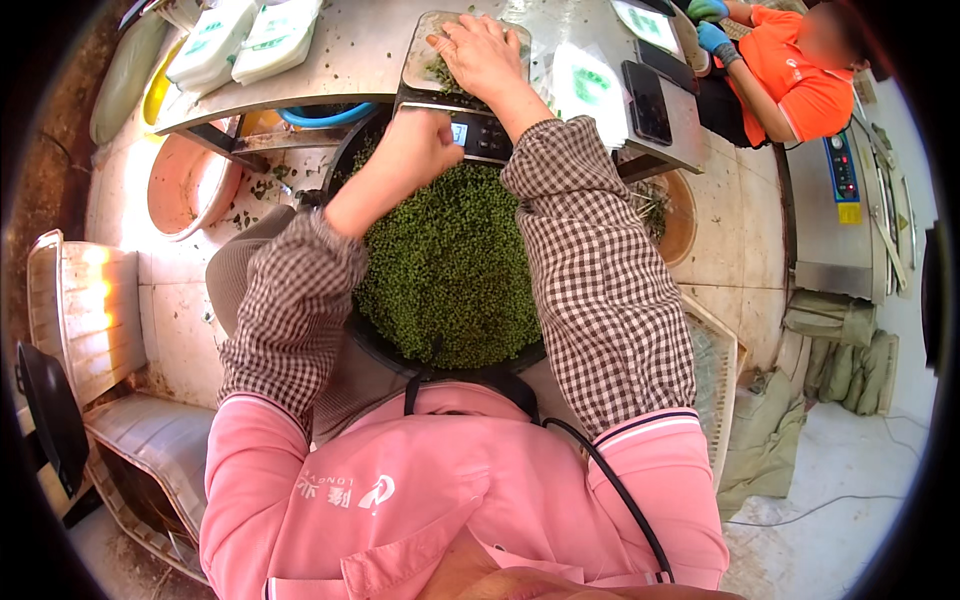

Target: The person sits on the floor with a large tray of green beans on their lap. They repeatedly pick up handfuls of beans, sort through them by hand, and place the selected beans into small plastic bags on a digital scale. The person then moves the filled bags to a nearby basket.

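A black tub (450, 277) heaped with small green peppercorn-like berries stands right before me, under the table's edge. Above its far rim is a digital scale (491, 135) with a lit display and a steel weighing plate (420, 67). My right hand (480, 56) lies with spread fingers over a plastic bag (442, 73) on that plate; some green berries show in the bag. Beside the display, over the tub's far left part, my left hand (424, 146) is curled and slightly blurred; whether it holds anything is hidden.
Stacks of printed plastic bags (274, 37) lie at the table's left, more bags (589, 94) right of the scale, near a black phone (646, 101). A pink tub (187, 180) stands on the floor at left. A gloved co-worker (795, 67) is at upper right. A white crate (712, 375) stands at right.
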Demonstrator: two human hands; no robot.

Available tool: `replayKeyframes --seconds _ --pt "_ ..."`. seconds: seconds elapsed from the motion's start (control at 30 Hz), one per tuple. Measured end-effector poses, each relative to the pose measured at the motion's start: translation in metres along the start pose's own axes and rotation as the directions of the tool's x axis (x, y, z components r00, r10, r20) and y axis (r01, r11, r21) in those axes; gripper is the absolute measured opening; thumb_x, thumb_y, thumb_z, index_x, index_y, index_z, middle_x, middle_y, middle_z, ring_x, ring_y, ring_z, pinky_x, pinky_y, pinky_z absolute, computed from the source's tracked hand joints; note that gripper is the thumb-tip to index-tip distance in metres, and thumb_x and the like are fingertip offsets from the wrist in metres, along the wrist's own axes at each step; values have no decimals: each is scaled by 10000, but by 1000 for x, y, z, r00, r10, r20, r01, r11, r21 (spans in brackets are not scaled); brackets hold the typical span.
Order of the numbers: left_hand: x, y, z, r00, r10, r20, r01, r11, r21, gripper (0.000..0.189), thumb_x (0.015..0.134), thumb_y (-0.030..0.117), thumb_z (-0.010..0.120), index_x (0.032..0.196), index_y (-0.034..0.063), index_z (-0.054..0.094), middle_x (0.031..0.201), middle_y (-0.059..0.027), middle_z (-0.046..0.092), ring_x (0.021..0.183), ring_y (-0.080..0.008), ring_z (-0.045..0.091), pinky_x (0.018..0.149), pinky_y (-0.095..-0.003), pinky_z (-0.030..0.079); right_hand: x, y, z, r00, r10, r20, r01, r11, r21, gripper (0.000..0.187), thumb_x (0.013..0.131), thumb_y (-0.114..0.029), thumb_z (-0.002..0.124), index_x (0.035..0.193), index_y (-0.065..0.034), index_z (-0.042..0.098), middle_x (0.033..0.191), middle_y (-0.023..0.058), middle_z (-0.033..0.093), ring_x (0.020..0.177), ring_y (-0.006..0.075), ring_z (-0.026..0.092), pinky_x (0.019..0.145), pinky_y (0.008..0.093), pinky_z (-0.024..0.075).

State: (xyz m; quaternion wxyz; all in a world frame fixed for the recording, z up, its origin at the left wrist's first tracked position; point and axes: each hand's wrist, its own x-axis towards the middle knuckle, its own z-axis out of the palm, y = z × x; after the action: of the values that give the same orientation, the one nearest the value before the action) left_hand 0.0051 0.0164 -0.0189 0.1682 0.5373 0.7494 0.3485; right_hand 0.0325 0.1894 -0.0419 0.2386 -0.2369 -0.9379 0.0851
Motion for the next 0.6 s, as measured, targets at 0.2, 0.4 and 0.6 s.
replayKeyframes --seconds 0.2,0.4,0.6 --pt "-56 1 3 936 -139 323 268 877 -399 58 774 24 582 809 -23 578 628 -8 552 536 -71 548 484 -215 437 10 30 2 983 178 50 -181 868 462 524 927 -476 401 1223 -71 552 1290 136 510 1215 301 442 1007 419 320" --pt "-87 5 -7 909 -11 416 243 826 -509 235 778 3 596 1012 1 577 776 -26 594 660 -84 572 594 -226 473 -112 -42 -103 899 397 187 -322 307 896 431 933 -379 453 1092 -6 597 1042 96 622 953 170 576 768 282 454" --pt "-66 10 5 965 263 -13 -258 932 -255 228 760 40 607 983 -7 624 873 -155 638 738 -260 627 652 -321 502 -277 -72 -53 446 205 871 -735 -472 487 333 973 -274 403 1111 10 511 1045 157 604 941 252 609 794 365 508"
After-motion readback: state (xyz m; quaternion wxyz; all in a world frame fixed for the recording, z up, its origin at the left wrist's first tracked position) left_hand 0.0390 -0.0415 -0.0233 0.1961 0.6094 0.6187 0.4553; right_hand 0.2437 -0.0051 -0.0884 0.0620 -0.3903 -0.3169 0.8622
